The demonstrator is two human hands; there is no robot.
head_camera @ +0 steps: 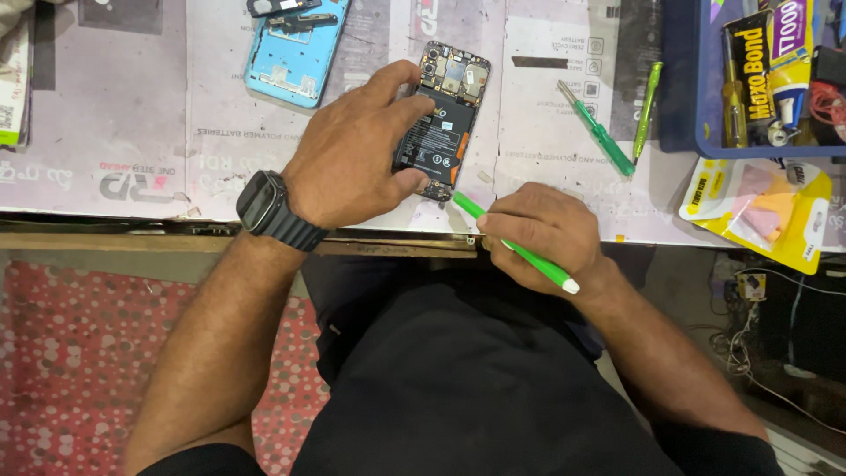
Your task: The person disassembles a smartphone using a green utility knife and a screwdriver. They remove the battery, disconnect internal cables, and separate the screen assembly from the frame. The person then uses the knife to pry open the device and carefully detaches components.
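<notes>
An opened phone (449, 101) lies face down on the workbench, its black battery and circuit boards exposed. My left hand (352, 150), with a black watch on the wrist, grips the phone's left side and lower end. My right hand (538, 234) holds a green screwdriver (515, 249) like a pen, its tip pointing at the phone's bottom edge. The screwdriver's white cap sticks out past my wrist.
A light blue phone back cover (295, 48) lies at the upper left. Two more green screwdrivers (599, 132) (648, 106) rest to the right of the phone. A blue tray (696, 88) with glue tubes stands at the top right, a yellow packet (758, 207) below it. The bench edge (176, 240) runs near my lap.
</notes>
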